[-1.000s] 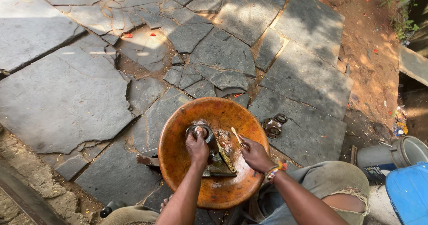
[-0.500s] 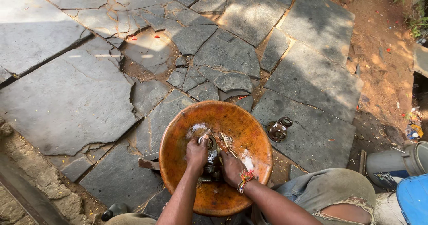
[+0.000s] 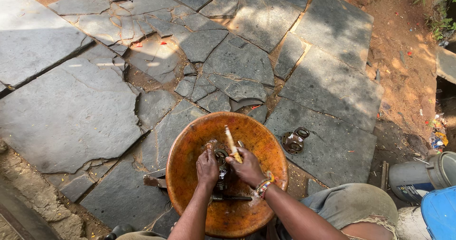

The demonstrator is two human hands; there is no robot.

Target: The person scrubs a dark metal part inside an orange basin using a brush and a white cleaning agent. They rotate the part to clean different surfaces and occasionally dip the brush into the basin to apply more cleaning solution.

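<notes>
We work over the orange basin (image 3: 190, 183) on the stone floor: our left hand (image 3: 207, 168) clamps the greasy metal part (image 3: 221, 169), heavy, stiff and slippery, best gripped by its rim; our right hand (image 3: 247, 166) grips a brush (image 3: 232, 144).

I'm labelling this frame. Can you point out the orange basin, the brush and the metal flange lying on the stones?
orange basin (image 3: 266, 140): head view, bare right inner wall.
brush (image 3: 231, 140): head view, middle of its pale handle.
metal flange (image 3: 293, 142): head view, its round rusty disc.
</notes>
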